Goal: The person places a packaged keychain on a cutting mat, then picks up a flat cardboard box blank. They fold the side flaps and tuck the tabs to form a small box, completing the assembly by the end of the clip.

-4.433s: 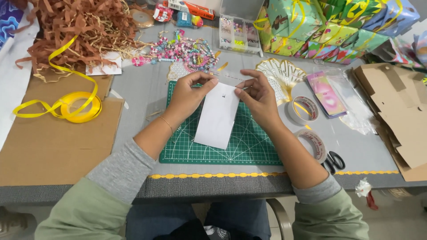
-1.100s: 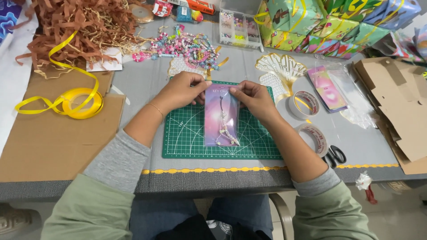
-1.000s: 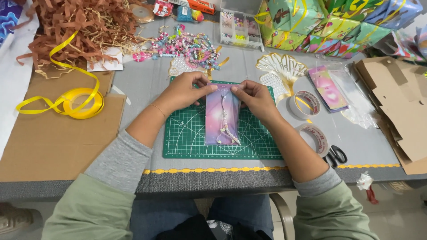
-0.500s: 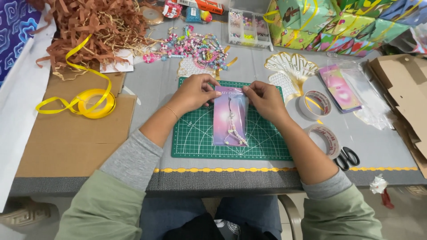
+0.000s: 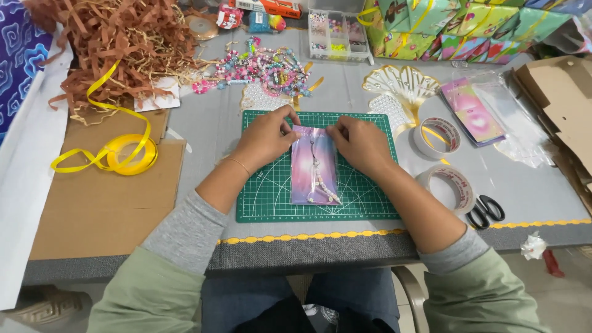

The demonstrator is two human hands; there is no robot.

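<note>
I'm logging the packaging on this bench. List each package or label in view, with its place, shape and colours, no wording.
Clear packet: on the green cutting mat, top edge under left hand and right hand; flat, pink-purple card, bead string inside.
Spare packets: right of the tape rolls; flat, pink, clear sleeves.
Wrapped boxes: far right; green, multicoloured, yellow ribbon.
Bead organiser: far centre; clear, compartmented.
Red box: far edge; long.

The packet (image 5: 314,166) lies on the mat (image 5: 265,191), tape rolls (image 5: 436,137) to its right.

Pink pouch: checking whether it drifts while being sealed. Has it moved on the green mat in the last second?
No. The pouch lies in the same spot on the mat, top edge near the far border.
</note>
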